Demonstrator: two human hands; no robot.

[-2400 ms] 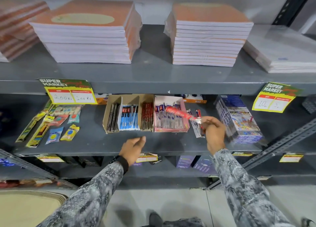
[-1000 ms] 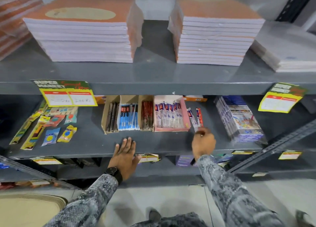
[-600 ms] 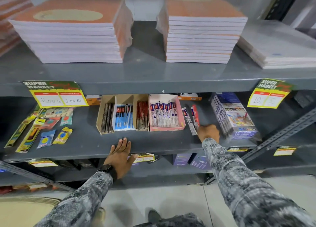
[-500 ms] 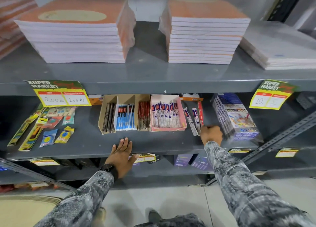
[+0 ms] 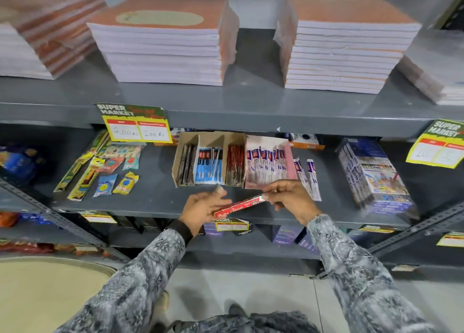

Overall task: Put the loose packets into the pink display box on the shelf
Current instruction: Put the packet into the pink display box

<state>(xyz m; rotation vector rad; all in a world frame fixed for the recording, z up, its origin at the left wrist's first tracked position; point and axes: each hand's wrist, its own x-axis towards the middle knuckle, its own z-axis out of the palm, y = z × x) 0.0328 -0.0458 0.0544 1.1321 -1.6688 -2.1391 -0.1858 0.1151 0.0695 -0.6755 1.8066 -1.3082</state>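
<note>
The pink display box (image 5: 290, 157) lies on the middle grey shelf, filled with several upright blue, white and red packets. Two loose packets (image 5: 307, 175) of the same kind lie on the shelf just right of it. A long red packet (image 5: 238, 206) is held level in front of the shelf edge, below the box. My right hand (image 5: 288, 197) pinches its right end. My left hand (image 5: 204, 208) holds its left end with the fingers partly spread.
A brown cardboard tray (image 5: 208, 163) with black, blue and red pens touches the pink box's left side. Stacked blue boxes (image 5: 371, 174) stand to the right, toy packets (image 5: 100, 167) to the left. Notebook stacks (image 5: 163, 44) fill the upper shelf. Price tags (image 5: 135, 124) hang from its edge.
My right hand has lifted a red packet off the shelf and drawn it toward me. My left hand has left the shelf edge and taken the packet's other end.
</note>
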